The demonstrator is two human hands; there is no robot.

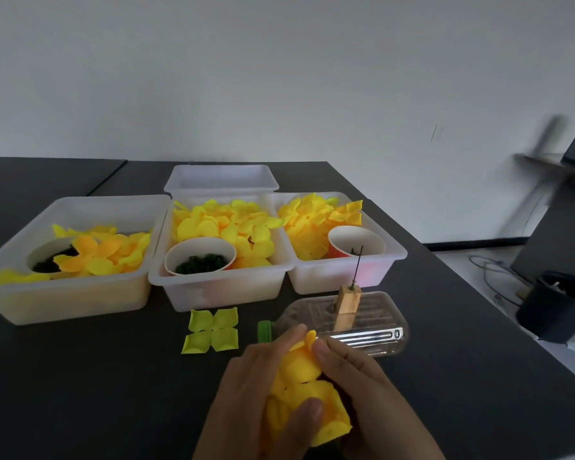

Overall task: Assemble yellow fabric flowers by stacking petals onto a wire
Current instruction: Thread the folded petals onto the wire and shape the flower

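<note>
Head cam: we hold yellow petals (307,390) w/ both grips, left hand (263,393) & right hand (362,386) fingers curled round them; wire (357,265) far right.

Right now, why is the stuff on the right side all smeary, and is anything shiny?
In the head view, the shelf and monitor at the right edge are streaked with motion blur; the hands holding yellow petals look slightly soft; the clear plastic bottle catches bright glare along its ribs; the dark table sits dim.
</note>
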